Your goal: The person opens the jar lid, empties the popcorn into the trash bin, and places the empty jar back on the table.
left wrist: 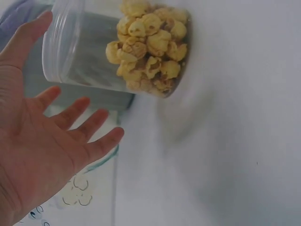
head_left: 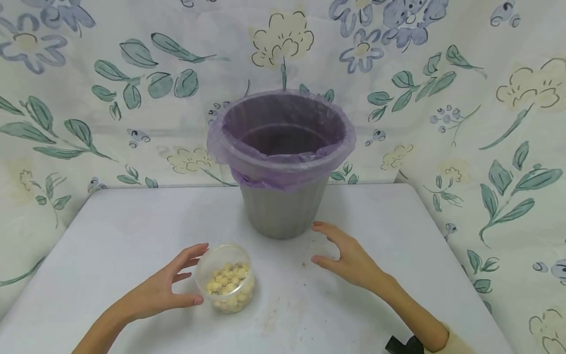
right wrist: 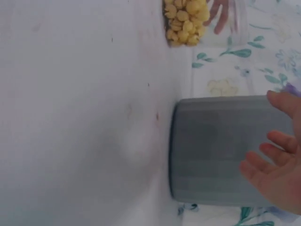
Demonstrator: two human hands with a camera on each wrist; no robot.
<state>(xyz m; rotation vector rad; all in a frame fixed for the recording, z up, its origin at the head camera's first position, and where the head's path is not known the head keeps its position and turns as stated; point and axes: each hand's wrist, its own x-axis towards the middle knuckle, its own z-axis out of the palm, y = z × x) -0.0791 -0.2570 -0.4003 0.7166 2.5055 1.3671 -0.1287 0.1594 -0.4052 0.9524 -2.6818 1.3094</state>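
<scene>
A clear round plastic tub of popcorn [head_left: 227,282] stands upright and uncovered on the white table, partly filled with pale yellow pieces. Beside its left side is my left hand [head_left: 165,290], thumb and fingers spread apart; the left wrist view shows a bare palm facing the tub [left wrist: 146,47]. My right hand [head_left: 351,255] hovers over the table with fingers spread and nothing held, near the base of a grey bin [head_left: 285,211]. In the right wrist view the fingers [right wrist: 258,165] appear in front of the bin [right wrist: 221,150]; contact cannot be told.
A thin purple bag [head_left: 283,172] lines the bin and folds over its rim. Small crumbs and faint smears mark the white table [head_left: 146,221] right of the tub. Floral cloth [head_left: 177,113] hangs behind and at the sides. A black object [head_left: 404,345] shows by the right forearm.
</scene>
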